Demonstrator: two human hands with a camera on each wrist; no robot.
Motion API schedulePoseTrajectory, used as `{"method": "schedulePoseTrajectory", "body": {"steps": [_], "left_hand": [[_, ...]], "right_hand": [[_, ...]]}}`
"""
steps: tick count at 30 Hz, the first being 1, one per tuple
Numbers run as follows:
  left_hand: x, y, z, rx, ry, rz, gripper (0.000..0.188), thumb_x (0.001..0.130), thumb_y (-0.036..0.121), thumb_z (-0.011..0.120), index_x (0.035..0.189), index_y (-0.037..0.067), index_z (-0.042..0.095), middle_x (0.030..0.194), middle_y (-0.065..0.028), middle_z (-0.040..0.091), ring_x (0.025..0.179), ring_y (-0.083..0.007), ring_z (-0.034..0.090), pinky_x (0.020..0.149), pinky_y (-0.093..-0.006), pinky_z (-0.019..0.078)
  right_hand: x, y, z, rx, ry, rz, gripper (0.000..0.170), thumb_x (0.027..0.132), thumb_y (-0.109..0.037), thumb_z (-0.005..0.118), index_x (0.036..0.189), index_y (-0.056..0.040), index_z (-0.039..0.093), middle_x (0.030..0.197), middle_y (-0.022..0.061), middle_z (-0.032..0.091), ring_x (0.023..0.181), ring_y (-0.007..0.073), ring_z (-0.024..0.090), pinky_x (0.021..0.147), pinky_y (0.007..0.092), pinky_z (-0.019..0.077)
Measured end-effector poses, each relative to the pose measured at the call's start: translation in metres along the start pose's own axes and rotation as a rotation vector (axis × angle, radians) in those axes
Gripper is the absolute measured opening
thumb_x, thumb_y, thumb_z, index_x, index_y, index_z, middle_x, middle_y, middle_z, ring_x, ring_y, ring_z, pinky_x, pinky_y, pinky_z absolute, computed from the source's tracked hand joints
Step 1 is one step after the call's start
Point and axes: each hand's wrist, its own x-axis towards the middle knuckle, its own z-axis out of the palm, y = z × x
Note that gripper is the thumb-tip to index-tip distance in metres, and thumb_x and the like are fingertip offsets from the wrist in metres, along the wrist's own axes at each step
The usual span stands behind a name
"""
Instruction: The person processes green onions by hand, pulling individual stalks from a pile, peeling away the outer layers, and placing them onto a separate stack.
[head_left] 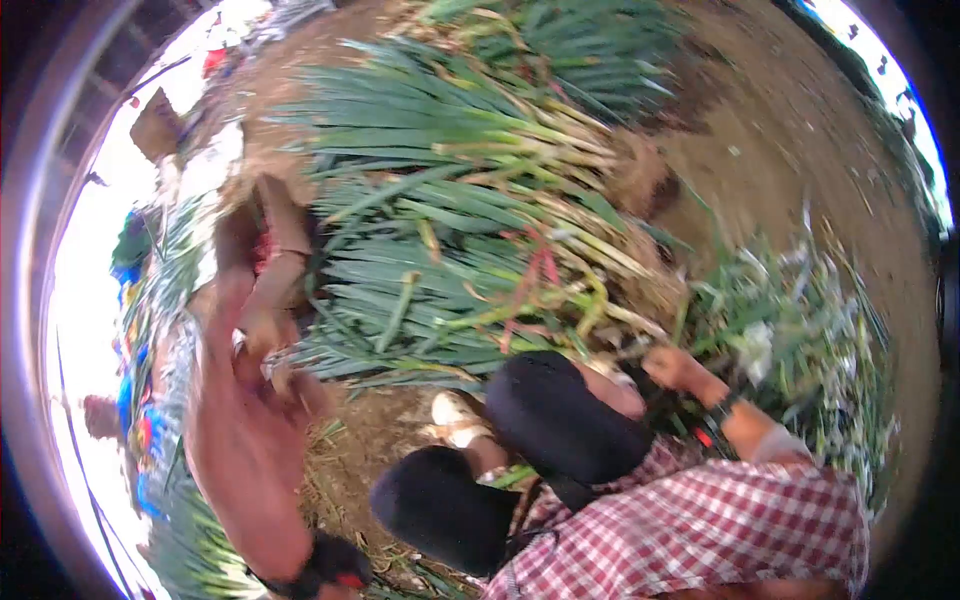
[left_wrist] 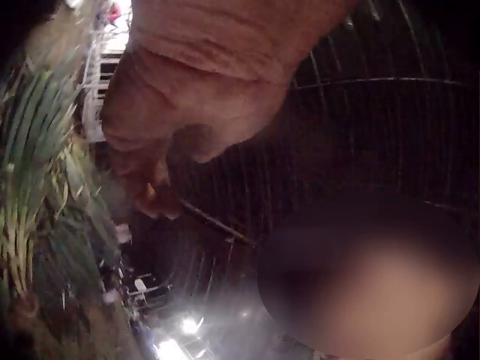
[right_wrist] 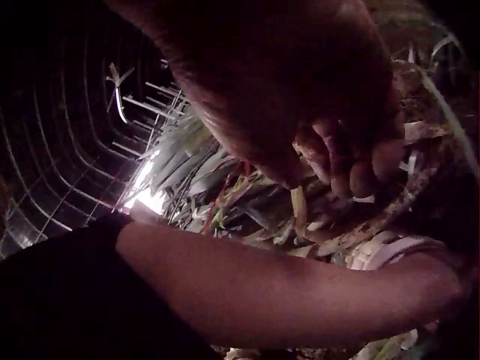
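In the head view my left hand [head_left: 250, 440] is raised at the left, blurred, beside the leaf ends of a spring onion pile [head_left: 420, 270]. The left wrist view shows this hand [left_wrist: 202, 97] with fingers loosely bent and nothing visible between them. My right hand [head_left: 680, 370] is low beside my knee, at the root end of the pile. Its fingers [right_wrist: 360, 176] curl downward in the right wrist view, with a yellowish leaf [right_wrist: 299, 214] right at the thumb tip. Whether they grip it I cannot tell. A red tie [head_left: 540, 265] lies across the onions.
Another spring onion bundle [head_left: 580, 50] lies farther back. Loose leaf trimmings [head_left: 790, 330] are heaped at the right on bare soil [head_left: 760, 150]. My bent knees [head_left: 560, 410] and a sandalled foot [head_left: 460, 415] are close to the pile. A blurred brown shape [head_left: 285, 235] stands beyond my left hand.
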Motion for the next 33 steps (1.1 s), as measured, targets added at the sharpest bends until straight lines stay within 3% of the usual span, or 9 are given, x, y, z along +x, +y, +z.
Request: {"method": "schedulePoseTrajectory", "body": {"steps": [4, 10, 14, 17, 24, 26, 27, 31, 33], "left_hand": [[-0.04, -0.066, -0.003, -0.103, -0.118, -0.234, 0.04, 0.088, 0.025, 0.043, 0.12, 0.001, 0.039, 0.084, -0.0095, 0.056, 0.063, -0.0148, 0.053, 0.045, -0.0336, 0.0499], [-0.004, -0.145, -0.011, 0.0, 0.034, -0.364, 0.035, 0.085, 0.023, 0.049, 0.114, 0.004, 0.045, 0.086, -0.0079, 0.055, 0.063, -0.0143, 0.051, 0.057, -0.0247, 0.0433], [0.004, -0.141, 0.0, -0.007, 0.112, -0.326, 0.033, 0.084, 0.024, 0.051, 0.111, 0.006, 0.047, 0.089, -0.0056, 0.055, 0.065, -0.0115, 0.049, 0.058, -0.0231, 0.0406], [0.011, -0.144, -0.011, -0.048, 0.081, -0.318, 0.031, 0.083, 0.024, 0.053, 0.109, 0.008, 0.048, 0.088, -0.0026, 0.055, 0.066, -0.01, 0.049, 0.06, -0.0213, 0.0406], [0.006, -0.144, -0.005, -0.062, 0.011, -0.305, 0.025, 0.084, 0.024, 0.051, 0.104, 0.008, 0.05, 0.084, -0.0011, 0.055, 0.065, -0.01, 0.05, 0.057, -0.0223, 0.0414], [0.006, -0.144, -0.002, -0.036, -0.03, -0.339, 0.025, 0.084, 0.025, 0.051, 0.103, 0.008, 0.05, 0.084, -0.0015, 0.055, 0.063, -0.0111, 0.05, 0.056, -0.0232, 0.0407], [0.004, -0.145, 0.002, -0.031, 0.01, -0.334, 0.025, 0.084, 0.025, 0.051, 0.102, 0.008, 0.051, 0.083, -0.0024, 0.054, 0.062, -0.0118, 0.049, 0.055, -0.0236, 0.0398], [0.008, -0.147, 0.009, 0.04, -0.031, -0.372, 0.023, 0.083, 0.023, 0.051, 0.1, 0.007, 0.052, 0.082, -0.0039, 0.054, 0.063, -0.0118, 0.049, 0.054, -0.0239, 0.0402], [0.01, -0.149, 0.019, 0.073, -0.055, -0.345, 0.022, 0.083, 0.022, 0.051, 0.099, 0.007, 0.053, 0.081, -0.0039, 0.054, 0.062, -0.0118, 0.049, 0.053, -0.0238, 0.0408]], "right_hand": [[0.042, -0.004, 0.014, -0.116, -0.06, -0.082, 0.025, 0.078, -0.028, 0.05, 0.076, -0.0031, 0.052, 0.069, 0.0191, 0.053, 0.065, 0.035, 0.054, 0.058, 0.0424, 0.0403], [0.109, -0.036, 0.02, -0.127, 0.211, -0.094, 0.026, 0.075, -0.027, 0.055, 0.077, -0.0012, 0.054, 0.071, 0.0176, 0.057, 0.067, 0.0359, 0.056, 0.059, 0.0435, 0.0438], [0.131, -0.03, 0.04, -0.369, 0.233, 0.172, 0.027, 0.073, -0.022, 0.057, 0.09, -0.002, 0.053, 0.097, 0.0156, 0.052, 0.086, 0.0345, 0.053, 0.069, 0.0438, 0.0445], [0.139, -0.03, 0.047, -0.431, 0.334, -0.161, 0.043, 0.072, -0.02, 0.058, 0.11, -0.0037, 0.044, 0.107, 0.0151, 0.046, 0.104, 0.0328, 0.043, 0.09, 0.0457, 0.0326], [0.167, -0.041, 0.033, -0.53, 0.169, -0.23, 0.031, 0.074, -0.023, 0.06, 0.1, -0.0077, 0.052, 0.099, 0.0099, 0.055, 0.096, 0.0294, 0.052, 0.085, 0.0453, 0.0377], [0.159, -0.084, 0.008, 0.015, 0.356, -0.321, 0.02, 0.077, -0.022, 0.057, 0.089, -0.0054, 0.055, 0.077, 0.0119, 0.057, 0.079, 0.0296, 0.058, 0.07, 0.043, 0.0437], [0.151, -0.11, -0.007, 0.092, 0.505, -0.449, 0.019, 0.08, -0.022, 0.053, 0.083, -0.0037, 0.055, 0.067, 0.0158, 0.055, 0.065, 0.0325, 0.057, 0.057, 0.0412, 0.0431], [0.125, -0.171, -0.082, 0.146, 0.547, -0.469, 0.023, 0.085, -0.024, 0.048, 0.079, -0.0025, 0.053, 0.062, 0.0109, 0.053, 0.052, 0.0258, 0.052, 0.048, 0.0353, 0.0406], [0.117, -0.175, -0.104, 0.801, 0.096, -0.188, 0.027, 0.087, -0.027, 0.045, 0.077, -0.0026, 0.051, 0.055, 0.0013, 0.045, 0.042, 0.0133, 0.039, 0.039, 0.0267, 0.0323]]}}
